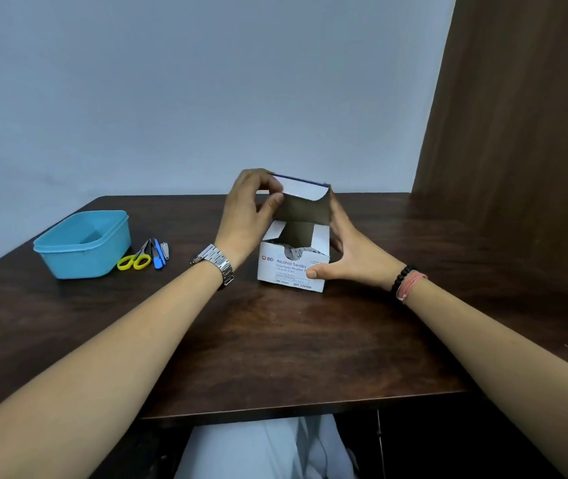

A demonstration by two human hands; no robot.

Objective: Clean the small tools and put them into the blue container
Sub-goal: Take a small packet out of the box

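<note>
Pinching the swab box [289, 271] flap, left fingers [275, 198]; right fingers wrap it; tools [147, 255] well left

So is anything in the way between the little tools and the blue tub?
Nothing visible is. The small tools lie right beside the blue container, whose top is open. Both hands are at the swab box.
</note>
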